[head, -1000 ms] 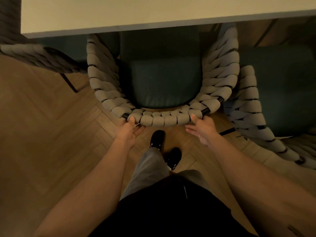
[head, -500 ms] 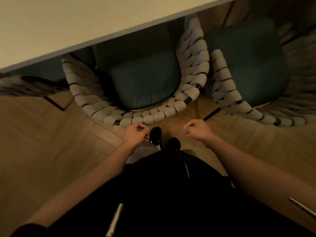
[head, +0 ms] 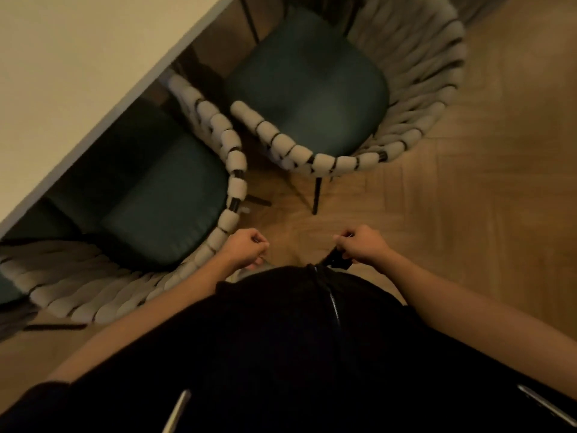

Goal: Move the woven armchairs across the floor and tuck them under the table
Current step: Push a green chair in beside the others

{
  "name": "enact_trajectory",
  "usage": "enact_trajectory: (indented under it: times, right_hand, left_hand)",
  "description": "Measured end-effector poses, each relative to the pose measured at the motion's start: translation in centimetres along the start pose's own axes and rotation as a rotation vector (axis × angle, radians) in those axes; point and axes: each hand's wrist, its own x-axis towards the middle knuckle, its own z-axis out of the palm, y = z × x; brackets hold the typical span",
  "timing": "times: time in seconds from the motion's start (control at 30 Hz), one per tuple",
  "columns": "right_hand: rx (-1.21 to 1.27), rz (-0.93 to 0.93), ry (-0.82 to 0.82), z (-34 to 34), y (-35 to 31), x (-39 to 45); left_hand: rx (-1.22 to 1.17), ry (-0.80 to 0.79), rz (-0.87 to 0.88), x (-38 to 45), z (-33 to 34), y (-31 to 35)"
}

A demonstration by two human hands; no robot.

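Second armchair stands ahead of both hands, not yet under the counter.

The left hand and right hand are curled into loose fists in front of the body, holding neither chair; the right may be touching the dark jacket's zip, too blurred to tell. The untucked armchair lies forward and slightly right, its woven back rim facing the right hand, the nearer one. The tucked armchair sits just left of the left hand, under the counter.
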Motion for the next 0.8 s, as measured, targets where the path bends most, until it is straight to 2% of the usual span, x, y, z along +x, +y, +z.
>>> enact_trajectory:
  times: [0.2,0.47,0.7,0.8]
  right_hand:
    - [0.120,0.059,0.012,-6.4,6.6,1.9]
    - [0.220,0.101,0.022,-13.6,13.5,4.4]
    - [0.291,0.129,0.019,-18.1,15.0,6.6]
    - [0.263,0.137,0.021,-20.4,14.6,8.2]
  left_hand:
    - [0.194,-0.051,0.075,2.6,3.8,8.1]
    - [0.223,-0.076,0.085,5.5,9.0,17.8]
    - [0.197,-0.120,0.127,7.7,11.8,24.9]
    - [0.180,-0.069,0.160,9.0,12.2,27.8]
